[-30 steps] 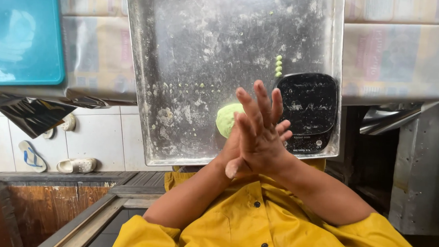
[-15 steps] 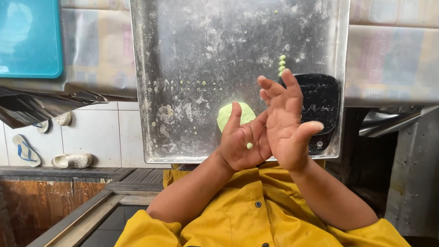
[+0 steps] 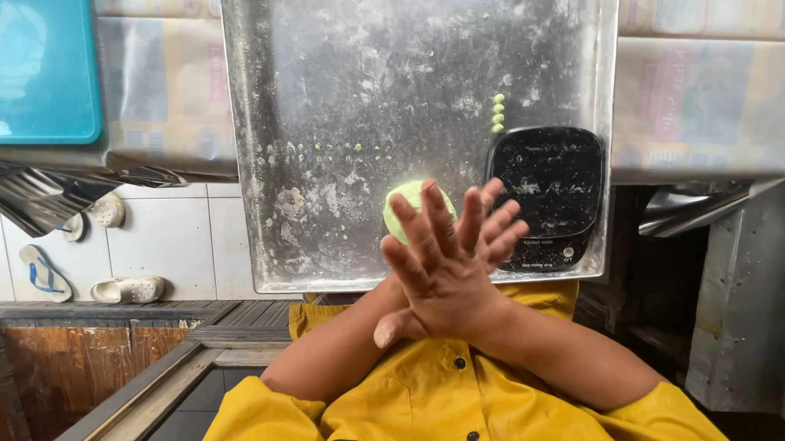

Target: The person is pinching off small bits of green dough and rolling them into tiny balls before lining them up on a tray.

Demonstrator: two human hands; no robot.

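Note:
My right hand [image 3: 438, 279] lies crossed over my left hand [image 3: 502, 223], palms pressed flat together and fingers spread, just above the near edge of a floured metal tray [image 3: 328, 79]. Whatever sits between the palms is hidden. A round green dough lump [image 3: 402, 203] rests on the tray right behind my fingers. A short column of small green dough balls [image 3: 498, 114] lies farther back, beside a black kitchen scale [image 3: 550, 178] on the tray's right side. A row of tiny green bits [image 3: 343, 147] dots the tray's middle.
A teal board [image 3: 33, 60] lies at the far left on paper-covered counter. Sandals [image 3: 43, 271] and white clogs [image 3: 129, 288] sit on the white tiled floor below. A wooden frame [image 3: 75, 340] is at lower left, a grey metal cabinet [image 3: 746, 302] at right.
Half a second ago my palms were apart with a small pale green piece in the left palm. Now my right hand has closed over the left, covering the piece.

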